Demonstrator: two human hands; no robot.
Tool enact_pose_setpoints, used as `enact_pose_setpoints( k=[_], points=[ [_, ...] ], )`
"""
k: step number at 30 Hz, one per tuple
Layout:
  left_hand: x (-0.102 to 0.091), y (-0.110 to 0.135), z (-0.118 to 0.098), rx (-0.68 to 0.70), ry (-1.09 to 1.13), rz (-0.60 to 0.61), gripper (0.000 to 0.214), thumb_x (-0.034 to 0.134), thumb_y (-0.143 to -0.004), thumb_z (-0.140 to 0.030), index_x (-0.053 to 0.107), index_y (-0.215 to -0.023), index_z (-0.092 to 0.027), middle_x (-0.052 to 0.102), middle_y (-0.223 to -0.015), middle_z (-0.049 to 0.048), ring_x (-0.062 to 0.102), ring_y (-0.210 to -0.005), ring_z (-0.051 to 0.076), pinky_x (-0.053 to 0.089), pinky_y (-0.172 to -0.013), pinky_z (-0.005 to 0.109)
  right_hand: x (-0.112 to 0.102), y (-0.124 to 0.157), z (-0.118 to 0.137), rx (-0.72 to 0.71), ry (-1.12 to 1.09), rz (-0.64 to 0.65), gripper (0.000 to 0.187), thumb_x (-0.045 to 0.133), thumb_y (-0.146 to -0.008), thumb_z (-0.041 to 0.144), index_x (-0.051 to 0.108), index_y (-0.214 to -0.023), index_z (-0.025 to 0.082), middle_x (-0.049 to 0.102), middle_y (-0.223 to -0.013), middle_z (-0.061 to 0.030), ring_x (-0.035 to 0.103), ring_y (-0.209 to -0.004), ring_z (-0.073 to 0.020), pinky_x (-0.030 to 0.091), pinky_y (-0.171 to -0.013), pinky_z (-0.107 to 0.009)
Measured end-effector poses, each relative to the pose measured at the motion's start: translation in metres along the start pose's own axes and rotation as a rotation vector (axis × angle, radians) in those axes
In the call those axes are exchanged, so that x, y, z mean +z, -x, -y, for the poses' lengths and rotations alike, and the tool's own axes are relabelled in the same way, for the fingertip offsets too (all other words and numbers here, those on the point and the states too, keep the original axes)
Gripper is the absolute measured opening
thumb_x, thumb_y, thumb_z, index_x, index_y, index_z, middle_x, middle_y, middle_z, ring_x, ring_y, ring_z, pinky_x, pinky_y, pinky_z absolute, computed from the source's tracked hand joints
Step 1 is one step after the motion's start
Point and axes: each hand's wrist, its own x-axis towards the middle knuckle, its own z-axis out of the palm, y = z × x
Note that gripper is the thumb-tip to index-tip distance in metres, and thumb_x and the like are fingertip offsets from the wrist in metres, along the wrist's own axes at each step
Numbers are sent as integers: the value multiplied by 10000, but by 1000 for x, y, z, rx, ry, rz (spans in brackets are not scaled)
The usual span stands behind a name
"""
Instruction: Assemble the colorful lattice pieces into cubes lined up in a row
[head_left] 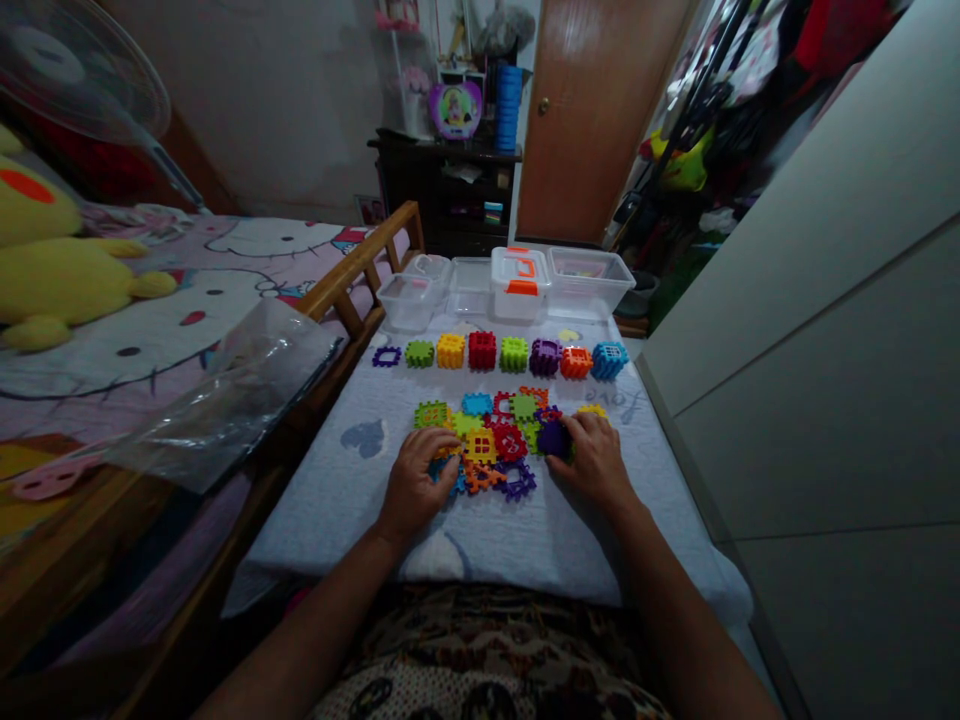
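A loose pile of flat plastic building tiles with notched edges lies mid-table. In it are a yellow window tile [481, 446], a red tile [510, 441], an orange tile [484, 477] and a green tile [523, 406]. My left hand [421, 475] rests at the pile's left side, thumb and fingers apart, over a blue tile [448, 478] partly hidden by it. On the right side, my right hand [596, 455] grips a dark purple tile [553, 438] between thumb and fingers. A yellow tile [592, 411] shows behind that hand.
Behind the pile runs a row of tile stacks sorted by colour, from a single purple frame [387, 357] to a blue stack [610, 359]. Clear plastic boxes [589, 285] and an orange-latched box [519, 285] stand at the far edge. A bed rail [360, 265] borders the left.
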Motion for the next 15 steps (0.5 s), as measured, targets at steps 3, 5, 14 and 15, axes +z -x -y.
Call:
enact_pose_setpoints(
  k=[3,5,14,15],
  points=[
    [-2,-1,-4,31,-34,0,143,590,-878,-210,655,-1005,-213,687,-1066,64,624,-1072,238,503,-983,433,-2,-3,0,-3,-6,-4,471,685,-746,290,628,-1201,179,604,-1136,-137,505,-1083,-333,407,-959,-490],
    [-3,-5,-10,79,-68,8,191,600,-872,-207,649,-1057,-216,680,-1118,71,605,-1121,249,478,-1023,454,-3,-7,0,-32,-25,-10,465,693,-739,293,628,-1186,179,605,-1132,-136,510,-1087,-333,411,-960,-487],
    [15,-56,-37,189,-163,465,727,809,-750,-264,487,-1398,-190,574,-1387,147,532,-1281,308,434,-1103,482,-9,-22,25,-290,-197,62,455,701,-754,257,591,-1188,177,621,-1149,-137,563,-1060,-307,474,-935,-469],
    [17,-60,-38,188,-168,501,725,820,-740,-267,497,-1385,-186,590,-1364,145,550,-1254,308,450,-1084,473,-10,-22,27,-310,-205,69,458,706,-755,255,588,-1191,181,618,-1158,-134,563,-1071,-306,473,-946,-471]
  ],
)
